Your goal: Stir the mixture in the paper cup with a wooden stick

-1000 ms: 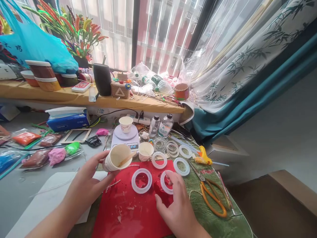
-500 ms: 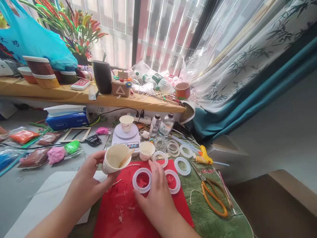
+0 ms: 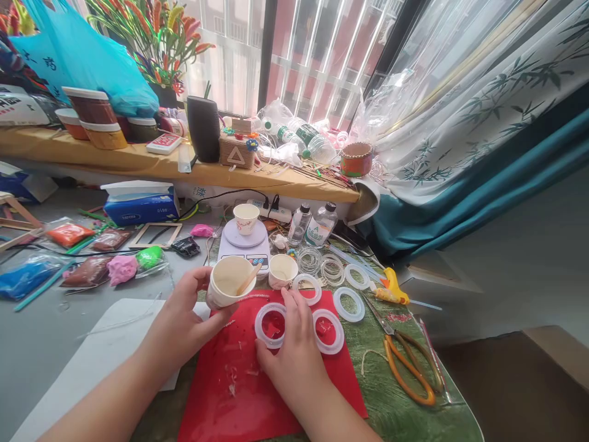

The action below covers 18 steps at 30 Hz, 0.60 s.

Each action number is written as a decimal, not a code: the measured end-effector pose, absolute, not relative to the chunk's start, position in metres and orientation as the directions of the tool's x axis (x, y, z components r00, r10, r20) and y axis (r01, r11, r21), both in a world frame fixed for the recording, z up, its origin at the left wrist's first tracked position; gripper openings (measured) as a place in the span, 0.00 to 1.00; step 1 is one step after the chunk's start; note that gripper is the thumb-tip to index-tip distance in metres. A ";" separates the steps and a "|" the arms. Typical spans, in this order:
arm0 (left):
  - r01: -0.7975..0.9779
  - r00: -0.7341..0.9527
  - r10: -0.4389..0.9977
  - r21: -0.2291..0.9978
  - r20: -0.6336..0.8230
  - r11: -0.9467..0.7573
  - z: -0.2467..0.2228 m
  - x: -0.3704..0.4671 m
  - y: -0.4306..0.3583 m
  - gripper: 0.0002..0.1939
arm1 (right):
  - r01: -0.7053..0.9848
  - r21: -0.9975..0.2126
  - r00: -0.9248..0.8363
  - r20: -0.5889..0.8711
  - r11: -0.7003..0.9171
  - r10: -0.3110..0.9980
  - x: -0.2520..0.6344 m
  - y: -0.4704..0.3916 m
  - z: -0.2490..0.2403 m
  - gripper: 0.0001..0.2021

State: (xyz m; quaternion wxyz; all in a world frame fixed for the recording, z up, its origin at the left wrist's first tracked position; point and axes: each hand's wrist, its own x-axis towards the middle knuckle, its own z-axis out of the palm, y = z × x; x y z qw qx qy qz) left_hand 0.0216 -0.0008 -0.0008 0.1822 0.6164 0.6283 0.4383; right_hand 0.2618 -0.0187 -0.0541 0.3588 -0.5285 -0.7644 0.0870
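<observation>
My left hand (image 3: 191,313) is wrapped round a paper cup (image 3: 225,279), tilted a little, with a wooden stick (image 3: 249,278) leaning inside it. Over the red sheet (image 3: 230,399), my right hand (image 3: 292,334) rests beside a white ring mold (image 3: 263,325), thumb at its lower edge and fingers on its right side. A second ring mold (image 3: 335,342) lies just right of that hand, and a third (image 3: 314,290) lies beyond the fingertips. Another paper cup (image 3: 282,272) stands behind the sheet.
A scale (image 3: 227,247) bears a small cup (image 3: 246,216). Behind the molds stand two bottles (image 3: 321,227). Orange-handled scissors (image 3: 409,374) and a yellow glue gun (image 3: 392,288) lie at the right. Bags of colored clay (image 3: 69,233) and a tissue box (image 3: 140,202) are at the left.
The whole view has shifted, so things appear a little further right and higher. Both hands keep nearly the same pose around the cup and beside the mold.
</observation>
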 end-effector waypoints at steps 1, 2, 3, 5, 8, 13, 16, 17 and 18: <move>0.611 -0.173 0.935 0.778 0.308 -0.143 -0.001 0.022 -0.001 0.30 | 0.744 -0.512 -0.186 0.458 0.429 0.869 0.262 -0.019 -0.054 0.51; 0.609 -0.173 0.937 0.781 0.304 -0.141 0.000 0.022 -0.001 0.30 | 0.742 -0.512 -0.188 0.460 0.432 0.868 0.262 -0.019 -0.053 0.51; 0.608 -0.174 0.937 0.782 0.302 -0.139 0.000 0.022 -0.001 0.29 | 0.741 -0.511 -0.191 0.464 0.437 0.865 0.262 -0.019 -0.053 0.51; 0.604 -0.174 0.938 0.784 0.301 -0.139 0.000 0.023 -0.001 0.29 | 0.735 -0.506 -0.201 0.473 0.451 0.858 0.262 -0.018 -0.052 0.50; 0.601 -0.173 0.938 0.787 0.299 -0.140 0.000 0.024 -0.001 0.30 | 0.724 -0.510 -0.210 0.478 0.464 0.853 0.262 -0.018 -0.051 0.50; 0.604 -0.169 0.941 0.786 0.293 -0.137 0.001 0.023 -0.001 0.30 | 0.724 -0.524 -0.210 0.451 0.448 0.867 0.261 -0.019 -0.052 0.50; 0.604 -0.164 0.941 0.784 0.297 -0.143 0.000 0.022 -0.001 0.30 | 0.725 -0.524 -0.212 0.447 0.447 0.869 0.261 -0.019 -0.054 0.50; 0.604 -0.163 0.941 0.784 0.298 -0.144 0.000 0.022 -0.001 0.30 | 0.725 -0.526 -0.209 0.447 0.445 0.870 0.261 -0.019 -0.054 0.50; 0.604 -0.162 0.940 0.784 0.299 -0.145 0.000 0.022 -0.001 0.29 | 0.724 -0.528 -0.209 0.446 0.444 0.870 0.260 -0.019 -0.055 0.50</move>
